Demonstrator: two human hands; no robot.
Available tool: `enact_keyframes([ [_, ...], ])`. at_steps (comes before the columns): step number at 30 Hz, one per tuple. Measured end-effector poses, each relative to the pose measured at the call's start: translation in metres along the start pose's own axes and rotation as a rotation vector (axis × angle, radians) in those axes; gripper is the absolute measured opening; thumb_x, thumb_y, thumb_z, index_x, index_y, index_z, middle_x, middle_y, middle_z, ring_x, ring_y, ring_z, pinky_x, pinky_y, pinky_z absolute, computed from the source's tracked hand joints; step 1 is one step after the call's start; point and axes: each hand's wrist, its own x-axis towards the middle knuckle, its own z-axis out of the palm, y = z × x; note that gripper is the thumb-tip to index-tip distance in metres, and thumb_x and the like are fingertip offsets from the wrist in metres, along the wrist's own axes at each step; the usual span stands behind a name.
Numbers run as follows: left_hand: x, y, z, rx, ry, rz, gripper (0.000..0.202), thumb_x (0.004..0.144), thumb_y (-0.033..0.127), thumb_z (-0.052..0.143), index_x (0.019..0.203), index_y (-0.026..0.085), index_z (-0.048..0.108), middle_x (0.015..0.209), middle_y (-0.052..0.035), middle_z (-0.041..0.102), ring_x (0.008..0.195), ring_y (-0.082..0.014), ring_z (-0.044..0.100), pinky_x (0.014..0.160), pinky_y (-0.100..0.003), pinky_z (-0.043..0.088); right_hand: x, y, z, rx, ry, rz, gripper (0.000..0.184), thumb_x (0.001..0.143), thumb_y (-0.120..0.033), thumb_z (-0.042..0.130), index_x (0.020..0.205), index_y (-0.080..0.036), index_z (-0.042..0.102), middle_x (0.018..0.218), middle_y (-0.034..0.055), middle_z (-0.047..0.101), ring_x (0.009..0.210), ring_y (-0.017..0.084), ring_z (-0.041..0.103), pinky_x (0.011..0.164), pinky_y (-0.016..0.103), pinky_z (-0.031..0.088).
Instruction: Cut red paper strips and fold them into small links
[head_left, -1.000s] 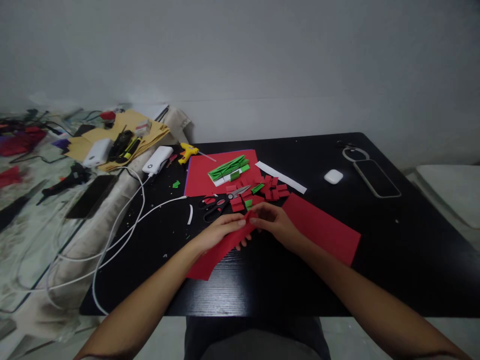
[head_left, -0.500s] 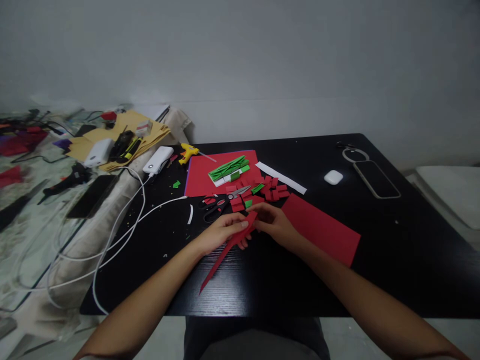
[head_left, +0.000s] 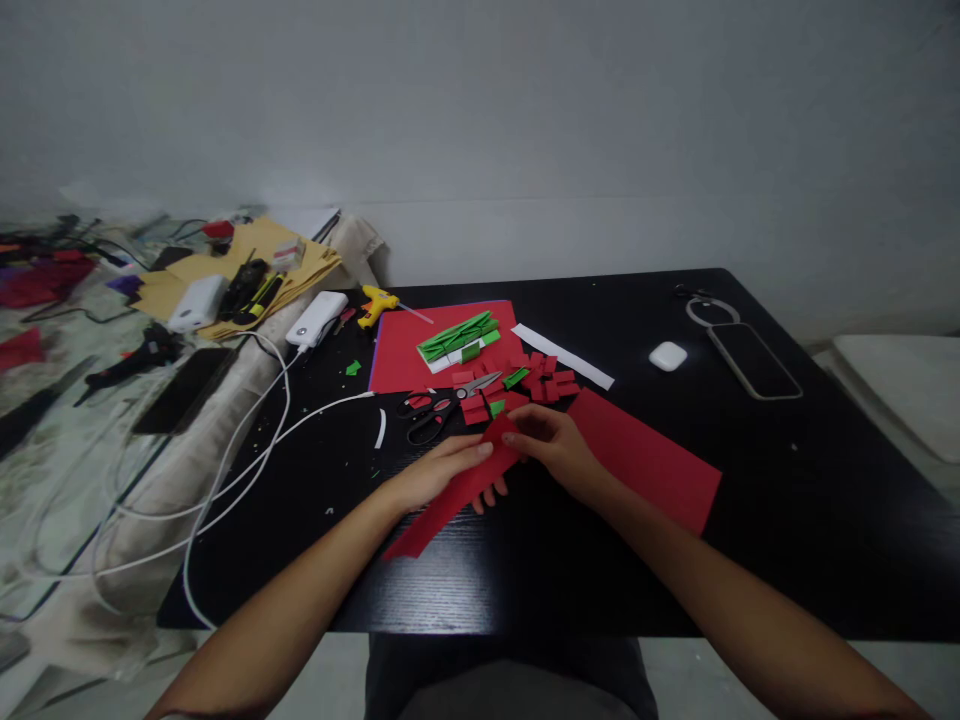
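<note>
A long red paper strip (head_left: 454,497) slants between my hands above the black table. My left hand (head_left: 444,470) grips it from the left, thumb on top and fingers underneath. At the strip's upper end, my right hand (head_left: 550,443) pinches the paper between thumb and fingers. Just beyond my hands lie black-handled scissors (head_left: 442,405), partly over small folded red paper pieces (head_left: 540,380). Under my right forearm is a red paper sheet (head_left: 652,460). Folded green paper strips (head_left: 459,337) rest on a larger red sheet (head_left: 397,350) farther back.
A yellow glue gun (head_left: 376,306), a white power bank (head_left: 317,320) and white cables (head_left: 281,440) occupy the left. A white paper strip (head_left: 562,356) lies behind my right hand. To the right are a white earbud case (head_left: 667,356) and a phone (head_left: 754,358). The table's front edge (head_left: 510,633) is near me.
The red strip has turned from nearly edge-on to show its broad face. Its lower end has shifted slightly left and up. Both hands still hold it.
</note>
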Motion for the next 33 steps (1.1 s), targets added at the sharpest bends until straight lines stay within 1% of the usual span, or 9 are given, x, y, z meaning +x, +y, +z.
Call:
enact_keyframes([
  [3, -0.001, 0.002, 0.001, 0.031, -0.002, -0.006, 0.039, 0.089, 0.049, 0.067, 0.103, 0.013, 0.066, 0.080, -0.0086, 0.073, 0.059, -0.0153, 0.067, 0.057, -0.026, 0.057, 0.000, -0.001, -0.002, 0.010, 0.016, -0.019, 0.025, 0.072, -0.036, 0.084, 0.089, -0.022, 0.072, 0.082, -0.0001, 0.072, 0.066, 0.015, 0.062, 0.060, 0.028, 0.047],
  [7, -0.002, 0.003, 0.000, 0.033, 0.000, -0.012, 0.035, 0.089, 0.046, 0.067, 0.099, 0.013, 0.064, 0.079, -0.0079, 0.072, 0.057, -0.0151, 0.067, 0.056, -0.026, 0.056, 0.002, -0.006, -0.004, 0.020, 0.051, -0.029, 0.024, 0.071, -0.035, 0.084, 0.087, -0.023, 0.072, 0.084, 0.0003, 0.073, 0.070, 0.016, 0.063, 0.063, 0.029, 0.049],
  [14, -0.002, 0.005, 0.001, 0.042, 0.021, -0.029, 0.036, 0.088, 0.046, 0.067, 0.098, 0.012, 0.063, 0.076, -0.0065, 0.070, 0.054, -0.0138, 0.066, 0.053, -0.025, 0.056, 0.006, -0.009, -0.012, 0.084, 0.136, -0.021, 0.023, 0.069, -0.032, 0.086, 0.086, -0.023, 0.074, 0.088, 0.0001, 0.073, 0.078, 0.017, 0.065, 0.072, 0.030, 0.049],
  [19, -0.001, 0.004, 0.001, 0.029, 0.038, -0.040, 0.037, 0.087, 0.046, 0.068, 0.097, 0.012, 0.063, 0.075, -0.0071, 0.070, 0.054, -0.0140, 0.065, 0.051, -0.025, 0.056, 0.008, -0.008, -0.015, 0.090, 0.191, -0.019, 0.025, 0.067, -0.031, 0.087, 0.087, -0.023, 0.074, 0.086, -0.0001, 0.071, 0.077, 0.017, 0.064, 0.072, 0.030, 0.048],
  [24, 0.000, 0.003, -0.001, 0.061, 0.050, -0.054, 0.037, 0.086, 0.048, 0.068, 0.098, 0.013, 0.061, 0.075, -0.0045, 0.069, 0.050, -0.0107, 0.062, 0.045, -0.020, 0.051, 0.011, -0.008, -0.018, 0.127, 0.230, -0.026, 0.027, 0.066, -0.032, 0.087, 0.087, -0.022, 0.073, 0.086, -0.0004, 0.071, 0.076, 0.016, 0.063, 0.073, 0.030, 0.047],
  [26, 0.001, 0.003, -0.001, 0.083, 0.041, -0.056, 0.036, 0.084, 0.046, 0.072, 0.096, 0.014, 0.060, 0.074, -0.0029, 0.068, 0.050, -0.0097, 0.060, 0.044, -0.019, 0.051, 0.011, -0.008, -0.018, 0.141, 0.224, -0.027, 0.028, 0.066, -0.031, 0.087, 0.088, -0.022, 0.072, 0.086, -0.0007, 0.071, 0.076, 0.015, 0.063, 0.073, 0.029, 0.048],
  [29, 0.001, 0.002, -0.001, 0.114, 0.035, -0.043, 0.035, 0.079, 0.041, 0.077, 0.092, 0.014, 0.059, 0.073, -0.0012, 0.066, 0.049, -0.0088, 0.058, 0.042, -0.019, 0.050, 0.011, -0.007, -0.017, 0.156, 0.170, -0.022, 0.027, 0.068, -0.031, 0.085, 0.090, -0.021, 0.072, 0.088, -0.0002, 0.072, 0.076, 0.015, 0.064, 0.071, 0.027, 0.048],
  [33, 0.000, 0.003, 0.002, 0.127, 0.061, -0.018, 0.038, 0.075, 0.035, 0.082, 0.097, 0.014, 0.059, 0.071, 0.0013, 0.063, 0.047, -0.0081, 0.055, 0.040, -0.019, 0.049, 0.007, -0.005, -0.010, 0.111, 0.086, 0.019, 0.030, 0.070, -0.034, 0.084, 0.093, -0.019, 0.071, 0.081, -0.0004, 0.069, 0.063, 0.013, 0.059, 0.058, 0.025, 0.046],
])
